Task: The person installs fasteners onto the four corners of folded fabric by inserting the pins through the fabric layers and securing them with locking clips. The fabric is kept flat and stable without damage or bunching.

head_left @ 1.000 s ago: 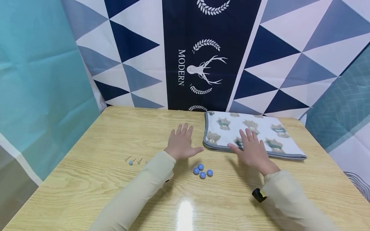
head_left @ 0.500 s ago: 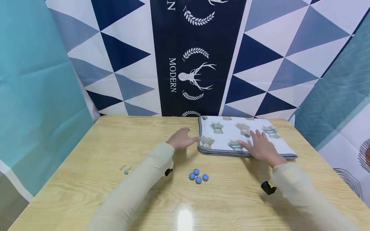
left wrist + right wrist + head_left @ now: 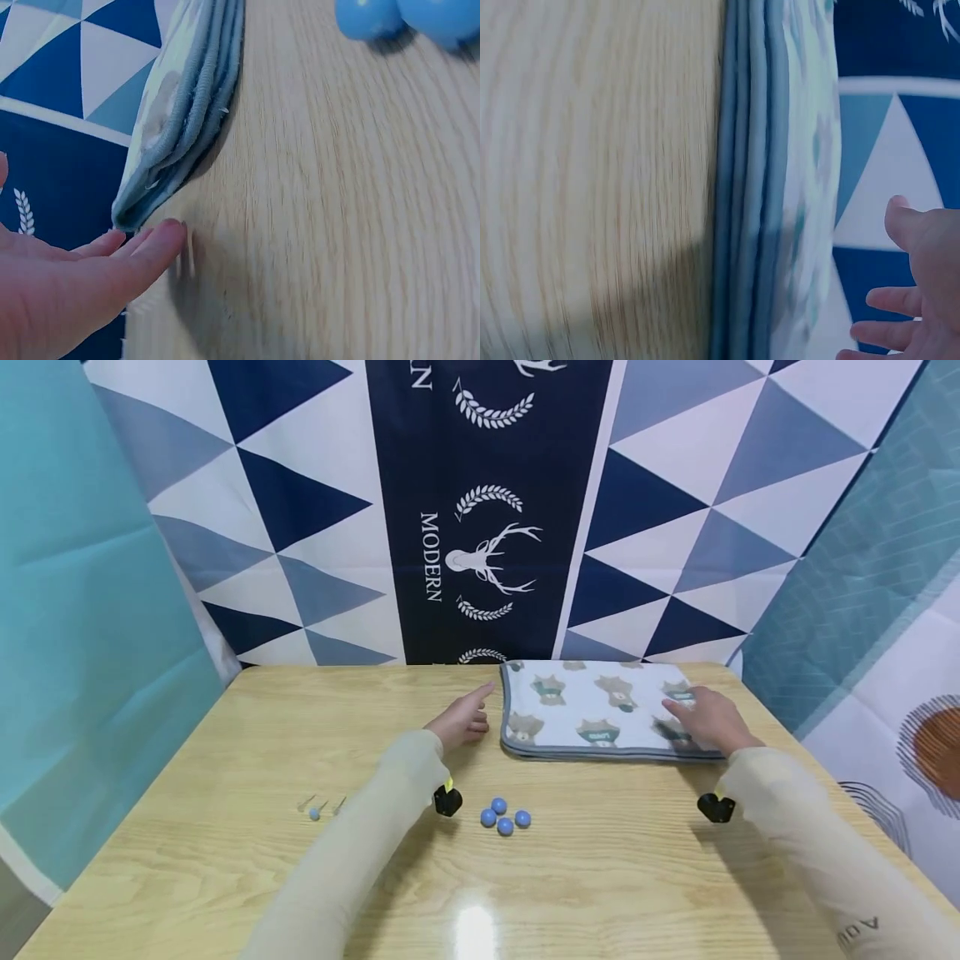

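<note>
A folded white blanket (image 3: 570, 739) with a bear print and grey-blue edging lies at the back right of the table. My left hand (image 3: 459, 720) hovers just left of it, fingers loosely bent and holding nothing. In the left wrist view the fingertips (image 3: 171, 234) come close to the blanket's folded corner (image 3: 176, 150); I cannot tell whether they touch. Over the blanket's right end is my right hand (image 3: 711, 720), partly hiding that end. The right wrist view shows its fingers (image 3: 896, 300) spread and apart from the stacked blanket edges (image 3: 750, 180).
Several blue balls (image 3: 505, 827) sit together mid-table, in front of the blanket. Further left on the wooden table (image 3: 390, 910) lie a smaller blue ball (image 3: 314, 814) and a few thin pin-like bits (image 3: 305, 803). A patterned cloth (image 3: 480, 468) hangs behind the table.
My right hand has moved rightward across the blanket to its right end. My left hand has gone from spread flat to turned sideways with fingers bent, near the blanket's left edge. The head view has shifted.
</note>
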### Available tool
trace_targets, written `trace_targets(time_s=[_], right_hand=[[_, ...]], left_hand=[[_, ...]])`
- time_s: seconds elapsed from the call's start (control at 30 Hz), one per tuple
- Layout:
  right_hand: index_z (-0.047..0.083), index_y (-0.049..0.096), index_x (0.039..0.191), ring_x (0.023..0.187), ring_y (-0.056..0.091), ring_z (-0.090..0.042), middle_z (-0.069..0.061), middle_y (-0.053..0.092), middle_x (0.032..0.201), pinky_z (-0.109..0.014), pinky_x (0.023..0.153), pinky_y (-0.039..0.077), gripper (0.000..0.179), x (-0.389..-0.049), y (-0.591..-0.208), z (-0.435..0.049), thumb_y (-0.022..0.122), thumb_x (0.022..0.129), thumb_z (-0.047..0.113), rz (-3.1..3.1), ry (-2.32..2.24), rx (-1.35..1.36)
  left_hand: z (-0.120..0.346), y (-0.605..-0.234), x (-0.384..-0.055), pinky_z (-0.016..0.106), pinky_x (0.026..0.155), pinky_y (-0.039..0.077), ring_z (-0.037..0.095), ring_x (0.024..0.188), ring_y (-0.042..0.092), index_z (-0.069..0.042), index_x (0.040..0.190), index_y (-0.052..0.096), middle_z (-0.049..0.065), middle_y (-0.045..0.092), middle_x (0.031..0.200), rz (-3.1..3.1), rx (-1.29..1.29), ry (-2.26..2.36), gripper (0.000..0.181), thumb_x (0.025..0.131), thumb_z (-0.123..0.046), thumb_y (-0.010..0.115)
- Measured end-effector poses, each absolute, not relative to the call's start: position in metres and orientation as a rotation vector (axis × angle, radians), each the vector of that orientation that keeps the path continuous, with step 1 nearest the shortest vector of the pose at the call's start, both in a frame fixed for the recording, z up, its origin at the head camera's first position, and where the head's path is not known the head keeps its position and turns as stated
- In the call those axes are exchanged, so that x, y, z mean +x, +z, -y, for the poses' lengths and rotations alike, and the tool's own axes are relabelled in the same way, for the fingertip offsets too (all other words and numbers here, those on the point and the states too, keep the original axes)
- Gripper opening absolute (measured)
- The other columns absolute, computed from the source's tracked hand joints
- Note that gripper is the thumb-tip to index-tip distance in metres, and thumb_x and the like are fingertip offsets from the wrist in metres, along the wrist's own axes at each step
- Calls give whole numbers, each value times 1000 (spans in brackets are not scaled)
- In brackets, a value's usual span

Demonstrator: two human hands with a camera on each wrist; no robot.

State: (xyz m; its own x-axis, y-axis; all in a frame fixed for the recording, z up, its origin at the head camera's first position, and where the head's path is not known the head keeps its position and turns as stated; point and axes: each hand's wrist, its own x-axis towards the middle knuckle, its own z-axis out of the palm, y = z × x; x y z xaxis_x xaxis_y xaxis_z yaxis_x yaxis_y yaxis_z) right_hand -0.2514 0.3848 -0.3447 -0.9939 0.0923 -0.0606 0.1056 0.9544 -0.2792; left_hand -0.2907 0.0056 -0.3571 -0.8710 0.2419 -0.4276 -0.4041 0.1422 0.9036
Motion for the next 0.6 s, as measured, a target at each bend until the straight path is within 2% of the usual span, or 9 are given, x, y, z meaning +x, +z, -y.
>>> trace_targets(time_s=[0.03, 0.1, 0.23, 0.37, 0.5, 0.6], right_hand=[[-22, 27, 138, 122, 37, -60, -47, 35, 133, -65, 103, 36, 85, -252, -345, -388, 33, 99, 54, -3044, -442, 171], [-24, 26, 137, 121, 37, -61, -48, 35, 132, -65, 103, 36, 83, -251, -344, -393, 33, 100, 50, -3019, -448, 198], [-25, 24, 136, 123, 35, -60, -48, 32, 133, -63, 104, 36, 81, -249, -345, -400, 32, 101, 47, -2967, -484, 265], [-25, 26, 136, 125, 33, -59, -45, 31, 136, -62, 105, 37, 83, -250, -346, -407, 28, 100, 50, -2910, -547, 297], [-23, 39, 129, 118, 43, -57, -44, 40, 131, -57, 98, 43, 80, -250, -349, -414, 29, 99, 50, -2898, -599, 311], [-23, 44, 125, 114, 48, -55, -43, 45, 127, -55, 95, 45, 77, -249, -352, -420, 29, 99, 49, -2909, -592, 316]], left_hand=[[-6, -358, -292, 41, 113, 40, 35, 136, 44, 2, 148, 29, 25, 36, 151, -1910, -173, 1800, 80, 95, -56, 44], [-7, -360, -292, 45, 116, 35, 38, 138, 40, 3, 148, 26, 27, 33, 151, -1819, -182, 1858, 80, 95, -55, 43], [-14, -362, -292, 46, 118, 32, 39, 139, 37, 4, 148, 23, 29, 29, 152, -1705, -181, 1919, 80, 96, -54, 41], [-22, -362, -293, 45, 119, 31, 40, 140, 35, 4, 149, 22, 31, 27, 152, -1650, -212, 1961, 82, 95, -55, 42], [-27, -363, -293, 44, 116, 35, 39, 137, 38, 2, 149, 22, 31, 30, 150, -1622, -287, 2012, 85, 93, -57, 45], [-30, -365, -294, 40, 110, 43, 36, 129, 47, 2, 148, 25, 30, 37, 147, -1671, -312, 2001, 82, 94, -57, 43]])
